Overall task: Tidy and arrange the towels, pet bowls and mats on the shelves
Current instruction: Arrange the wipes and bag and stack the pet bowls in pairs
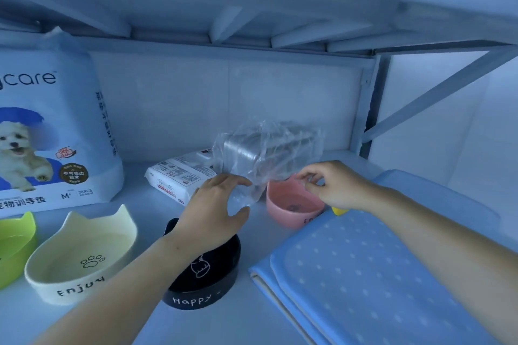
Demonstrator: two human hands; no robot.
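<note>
Two-handed hold: left hand (pixel 215 204) grips clear-wrapped pack (pixel 266 148), likely towels, at lower corner; right hand (pixel 330 185) pinches film. Lower level, clear of pink bowl (pixel 291 211).

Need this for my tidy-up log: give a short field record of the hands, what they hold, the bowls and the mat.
left hand: grips clear plastic pack from the left
right hand: pinches its right edge
clear plastic pack: held in the air, grey contents
bowls: green bowl, cream bowl, black bowl in front; pink bowl behind
mat: blue dotted mat, flat at right
other: pet-pad bag at left; white pack at back
</note>
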